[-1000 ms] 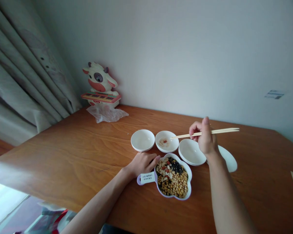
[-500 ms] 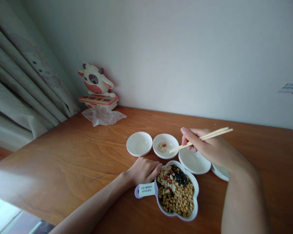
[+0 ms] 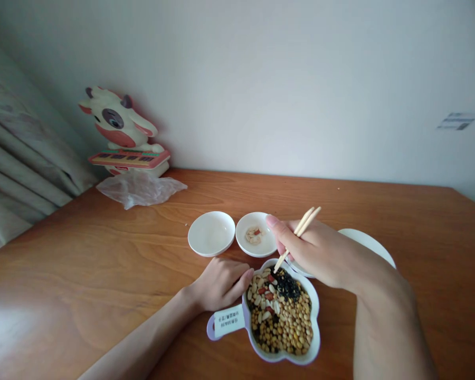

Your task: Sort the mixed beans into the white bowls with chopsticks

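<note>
My right hand (image 3: 312, 250) is closed around a pair of wooden chopsticks (image 3: 302, 226). Their tips point down into a white, lobed dish with a purple edge and handle (image 3: 316, 322), touching or just above the contents near its far rim. Inside lie peanuts (image 3: 269, 296), black beans or seeds (image 3: 288, 286) and yellow soybeans (image 3: 291, 330). My left hand (image 3: 221, 285) lies on the table with curled fingers, thumb and fingertips against the dish's left rim. Behind the dish, a small white bowl (image 3: 243, 245) contains a few peanuts.
Left of that bowl stands an empty white bowl (image 3: 211, 235). My right hand mostly covers a third bowl (image 3: 304, 272), and a fourth (image 3: 368, 240) is partly behind my wrist. A cow toy keyboard (image 3: 129, 158) and a clear plastic bag (image 3: 142, 191) are at the back left.
My right hand has brought the chopsticks down and nearer, from above the bowls to the dish. My left hand stays at the rim. The camera view has shifted slightly.
</note>
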The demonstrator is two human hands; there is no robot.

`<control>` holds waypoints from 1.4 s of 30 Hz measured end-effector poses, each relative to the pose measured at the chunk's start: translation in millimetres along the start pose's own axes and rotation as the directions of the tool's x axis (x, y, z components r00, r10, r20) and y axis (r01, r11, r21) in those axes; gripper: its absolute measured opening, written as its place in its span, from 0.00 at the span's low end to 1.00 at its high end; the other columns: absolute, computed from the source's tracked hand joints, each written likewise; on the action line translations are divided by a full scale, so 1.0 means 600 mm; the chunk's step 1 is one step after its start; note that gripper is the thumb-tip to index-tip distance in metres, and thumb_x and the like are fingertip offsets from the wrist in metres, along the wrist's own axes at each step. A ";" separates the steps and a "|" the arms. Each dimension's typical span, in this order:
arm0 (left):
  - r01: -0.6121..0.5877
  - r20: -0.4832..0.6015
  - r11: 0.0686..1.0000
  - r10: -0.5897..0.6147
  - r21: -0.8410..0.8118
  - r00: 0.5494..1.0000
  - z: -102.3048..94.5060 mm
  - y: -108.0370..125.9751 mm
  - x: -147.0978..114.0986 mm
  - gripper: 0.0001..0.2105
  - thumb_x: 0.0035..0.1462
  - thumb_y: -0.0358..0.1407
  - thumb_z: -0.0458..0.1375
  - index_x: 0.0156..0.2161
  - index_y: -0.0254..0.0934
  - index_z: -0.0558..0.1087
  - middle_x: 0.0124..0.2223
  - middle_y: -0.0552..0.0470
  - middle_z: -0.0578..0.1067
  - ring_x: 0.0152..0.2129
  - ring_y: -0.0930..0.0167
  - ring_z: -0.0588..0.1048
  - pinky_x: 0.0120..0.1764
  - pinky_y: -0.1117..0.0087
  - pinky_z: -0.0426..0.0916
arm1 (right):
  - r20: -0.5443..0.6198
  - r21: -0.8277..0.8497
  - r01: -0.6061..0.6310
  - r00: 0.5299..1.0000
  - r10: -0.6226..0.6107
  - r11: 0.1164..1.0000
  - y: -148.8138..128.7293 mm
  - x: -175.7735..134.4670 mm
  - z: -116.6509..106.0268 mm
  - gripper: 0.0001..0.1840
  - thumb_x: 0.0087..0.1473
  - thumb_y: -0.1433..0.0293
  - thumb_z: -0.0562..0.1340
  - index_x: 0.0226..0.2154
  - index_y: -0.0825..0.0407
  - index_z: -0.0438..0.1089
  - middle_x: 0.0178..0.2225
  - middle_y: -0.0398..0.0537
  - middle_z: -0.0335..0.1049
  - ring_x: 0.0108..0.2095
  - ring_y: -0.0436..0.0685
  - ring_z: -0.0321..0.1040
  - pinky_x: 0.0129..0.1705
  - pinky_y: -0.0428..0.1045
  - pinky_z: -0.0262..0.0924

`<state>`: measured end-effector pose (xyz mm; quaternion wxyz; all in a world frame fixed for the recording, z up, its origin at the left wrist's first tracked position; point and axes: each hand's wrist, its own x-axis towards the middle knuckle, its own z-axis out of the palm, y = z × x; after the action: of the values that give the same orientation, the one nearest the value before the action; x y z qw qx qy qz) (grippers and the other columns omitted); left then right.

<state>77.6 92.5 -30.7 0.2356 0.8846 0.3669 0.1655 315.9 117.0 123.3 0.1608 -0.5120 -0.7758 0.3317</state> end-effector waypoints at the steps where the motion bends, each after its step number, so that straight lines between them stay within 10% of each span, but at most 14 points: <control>1: 0.000 0.002 1.000 0.000 -0.004 1.000 0.000 0.000 -0.001 0.19 0.75 0.40 0.41 0.31 0.39 0.61 0.28 0.52 0.71 0.24 0.71 0.67 0.32 0.67 0.58 | 0.012 -0.006 -0.006 1.000 0.006 1.000 -0.003 0.001 0.002 0.35 0.66 0.40 0.45 0.21 0.48 0.58 0.15 0.42 0.59 0.15 0.51 0.53 0.19 0.52 0.43; 15: -0.049 -0.063 0.999 0.050 0.006 0.997 0.002 -0.001 -0.007 0.19 0.75 0.40 0.42 0.31 0.37 0.64 0.29 0.52 0.73 0.24 0.72 0.69 0.32 0.69 0.61 | -0.064 0.061 0.086 0.995 -0.082 0.994 0.042 -0.064 0.042 0.30 0.70 0.48 0.46 0.27 0.49 0.66 0.22 0.42 0.66 0.23 0.51 0.62 0.27 0.49 0.53; 19: -0.073 -0.089 0.997 0.076 0.037 0.993 0.004 -0.004 -0.009 0.19 0.75 0.40 0.42 0.31 0.37 0.64 0.29 0.52 0.74 0.25 0.72 0.69 0.33 0.69 0.61 | -0.239 0.155 0.090 0.970 -0.051 0.984 0.079 -0.096 0.067 0.29 0.72 0.50 0.46 0.30 0.49 0.69 0.25 0.44 0.68 0.28 0.54 0.65 0.31 0.50 0.57; 25: -0.051 -0.112 0.996 0.060 0.079 0.992 0.006 -0.004 -0.014 0.21 0.76 0.41 0.41 0.31 0.37 0.65 0.29 0.51 0.75 0.24 0.72 0.69 0.32 0.69 0.60 | -0.565 0.308 0.237 0.825 -0.023 0.922 0.125 -0.125 0.138 0.31 0.72 0.53 0.44 0.29 0.50 0.71 0.24 0.45 0.67 0.27 0.54 0.63 0.31 0.51 0.55; 32: -0.050 -0.132 0.993 0.064 0.103 0.989 0.003 0.004 -0.015 0.22 0.76 0.42 0.41 0.31 0.36 0.67 0.28 0.51 0.74 0.23 0.73 0.68 0.31 0.69 0.58 | -0.862 0.298 0.459 0.506 0.030 0.837 0.159 -0.158 0.234 0.29 0.72 0.59 0.46 0.26 0.52 0.70 0.26 0.48 0.68 0.25 0.53 0.63 0.26 0.50 0.53; 42: -0.044 -0.141 0.989 0.064 0.144 0.988 0.010 -0.001 -0.012 0.24 0.76 0.42 0.41 0.30 0.36 0.69 0.29 0.51 0.76 0.22 0.73 0.68 0.30 0.69 0.56 | -0.901 0.180 0.430 0.434 -0.028 0.885 0.176 -0.161 0.268 0.25 0.71 0.61 0.50 0.25 0.52 0.71 0.26 0.47 0.69 0.23 0.52 0.61 0.25 0.50 0.53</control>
<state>75.3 85.8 -37.1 0.1408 0.8942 0.3696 0.2098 335.0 0.6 -56.9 0.6773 -0.4527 -0.5628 0.1398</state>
